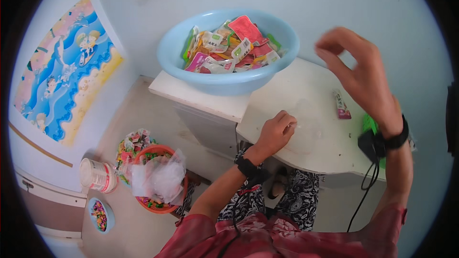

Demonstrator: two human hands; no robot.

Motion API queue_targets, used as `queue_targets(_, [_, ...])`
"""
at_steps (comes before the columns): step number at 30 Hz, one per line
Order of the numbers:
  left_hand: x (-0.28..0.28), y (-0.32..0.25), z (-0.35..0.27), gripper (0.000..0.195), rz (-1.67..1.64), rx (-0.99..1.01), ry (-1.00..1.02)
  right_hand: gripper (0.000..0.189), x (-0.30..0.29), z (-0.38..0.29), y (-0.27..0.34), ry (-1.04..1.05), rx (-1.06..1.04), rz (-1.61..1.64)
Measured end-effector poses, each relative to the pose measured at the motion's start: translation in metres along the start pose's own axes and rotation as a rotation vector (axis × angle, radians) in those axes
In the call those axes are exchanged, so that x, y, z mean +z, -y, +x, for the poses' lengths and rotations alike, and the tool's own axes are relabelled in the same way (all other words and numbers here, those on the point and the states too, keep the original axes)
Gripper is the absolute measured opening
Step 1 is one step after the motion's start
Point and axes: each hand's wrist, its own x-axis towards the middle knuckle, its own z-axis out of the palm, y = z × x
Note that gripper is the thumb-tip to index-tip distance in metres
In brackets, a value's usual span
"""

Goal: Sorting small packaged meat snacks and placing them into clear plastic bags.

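Note:
My left hand is at the near edge of the white tabletop, its fingers pinching a thin clear plastic bag. The bag spreads over the white surface and is hard to make out. My right hand is raised above the right side of the table, thumb and fingers curled towards each other. Motion blurs its fingertips, and I see no object between them. Below it lies a small snack packet with a purple end. A light blue plastic basin full of wrapped snack packets stands at the back.
A green basket sits partly hidden behind my right wrist, beside a dangling black cable. On the floor at left are an orange basket topped with clear bags, a white bucket and a small blue bowl of sweets.

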Motion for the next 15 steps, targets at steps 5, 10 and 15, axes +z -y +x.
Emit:
queue_targets(5, [-0.004,-0.002,-0.002,0.012,-0.087,-0.111,0.030,0.020,0.051,0.078,-0.027,0.362,-0.159,-0.157])
queue_targets(10, [-0.003,0.003,-0.004,0.013,-0.122,-0.125,0.015,0.046,0.112,0.124,-0.049,0.711,-0.486,-0.221])
queue_targets(15, [-0.006,0.002,-0.005,0.014,-0.209,-0.125,0.023,0.052,0.141,0.136,-0.040,1.064,-0.238,-0.057])
